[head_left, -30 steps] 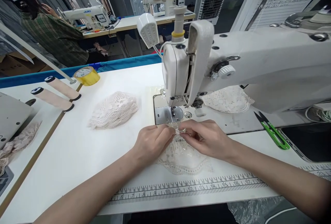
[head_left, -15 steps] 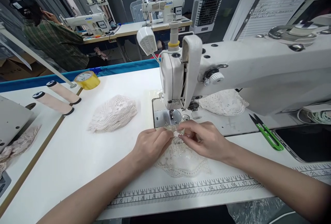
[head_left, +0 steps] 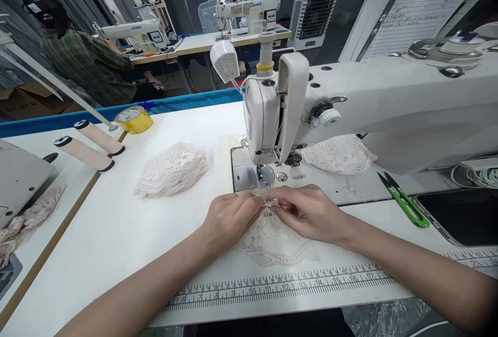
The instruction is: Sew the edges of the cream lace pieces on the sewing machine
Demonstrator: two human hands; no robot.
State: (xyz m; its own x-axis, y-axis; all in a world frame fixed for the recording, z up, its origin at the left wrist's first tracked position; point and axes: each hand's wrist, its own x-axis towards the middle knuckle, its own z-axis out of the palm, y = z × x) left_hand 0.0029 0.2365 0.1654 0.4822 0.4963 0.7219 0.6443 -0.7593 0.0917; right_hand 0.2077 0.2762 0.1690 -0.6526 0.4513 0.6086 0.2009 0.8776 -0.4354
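Note:
Both hands meet just in front of the needle area of a white sewing machine (head_left: 268,114). My left hand (head_left: 231,218) pinches the upper edge of a cream lace piece (head_left: 276,246) between thumb and fingers. Opposite it, my right hand (head_left: 307,210) is closed in a pinch on the same gathered edge. The lace fans out below the hands toward the ruler marks on the table, its scalloped border facing me. The presser foot (head_left: 260,173) stands over the metal plate, a little beyond the fingertips. Fingers hide part of the gathered edge.
A lace stack (head_left: 173,170) lies left, and more lace (head_left: 338,155) under the machine arm. Green thread snips (head_left: 406,205) lie beside a dark phone (head_left: 462,215) at right. Thread cones (head_left: 83,153) and yellow tape (head_left: 134,120) are at left. A person (head_left: 81,62) sits at another machine.
The fingertips have shifted slightly on the gathered lace edge, and its small white tip now looks drawn out flatter between them. The whole view has moved a little.

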